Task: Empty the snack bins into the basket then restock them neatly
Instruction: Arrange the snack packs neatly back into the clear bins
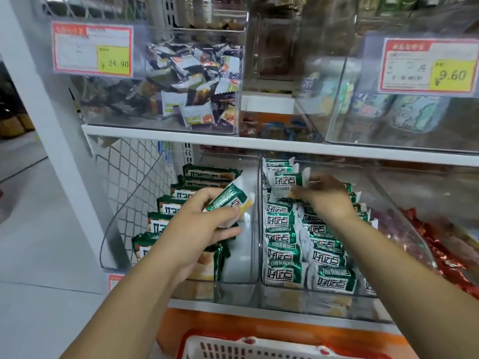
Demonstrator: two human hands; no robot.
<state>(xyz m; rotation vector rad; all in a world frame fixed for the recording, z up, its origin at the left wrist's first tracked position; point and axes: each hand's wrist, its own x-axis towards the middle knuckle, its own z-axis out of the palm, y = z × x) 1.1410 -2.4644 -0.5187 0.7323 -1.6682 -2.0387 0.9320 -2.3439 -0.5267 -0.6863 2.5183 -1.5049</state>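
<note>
Right now the left hand (199, 221) has its fingers and thumb curled around a tilted packet (230, 200), green and white, and holds it above the left bin (114, 229). That clear bin carries a row of dark green packs (166, 221) along its left side, standing on edge. The right hand (329, 198) reaches into the middle bin (311, 301) and pinches an upright packet (285, 182) at the back of the row, though the fingers are blurred there. Rows of matching green packets (305, 250) fill this bin from front to back, standing close together. To the right, red wrapped snacks (440, 255) lie in a further clear bin. Below the shelf edge, the rim of a red and white basket (233, 348) shows at the bottom of the view. On the upper shelf (181, 137) a clear bin holds mixed small packets (191, 81), with a price tag (92, 49) on its front.
</note>
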